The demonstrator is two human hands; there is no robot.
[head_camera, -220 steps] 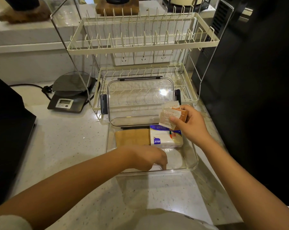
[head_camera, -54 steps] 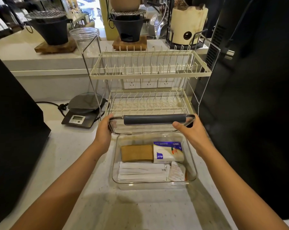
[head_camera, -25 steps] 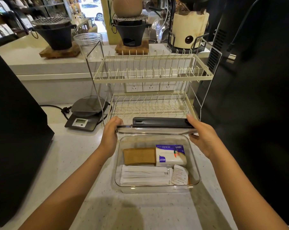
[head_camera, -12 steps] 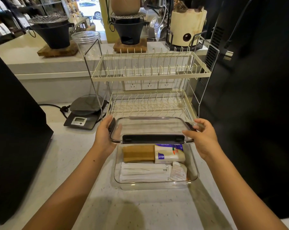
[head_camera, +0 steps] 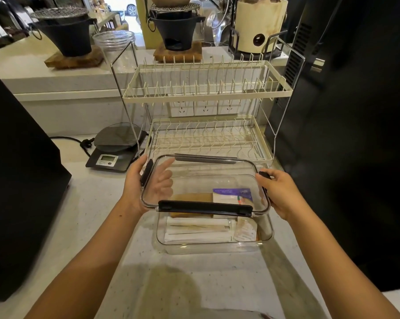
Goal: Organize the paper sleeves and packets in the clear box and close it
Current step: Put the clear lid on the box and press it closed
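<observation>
Over on the left, a kitchen scale (head_camera: 111,149) sits on the counter (head_camera: 102,226), well apart from the action. The left hand (head_camera: 146,187) grips the lid's left edge, thumb on the outside by the black clasp, fingers spread beneath the clear panel. The lid (head_camera: 203,180) hovers tilted above the clear box (head_camera: 266,231), its near black clasp toward the person, not yet seated. Inside, the paper sleeves (head_camera: 196,229) lie flat along the front, a brown stack and a tissue pack behind them, small packets (head_camera: 245,230) at the right. The right hand (head_camera: 280,194) curls round the lid's right edge. Sorting looks done; lowering the lid and snapping the clasps appears to be what is left.
</observation>
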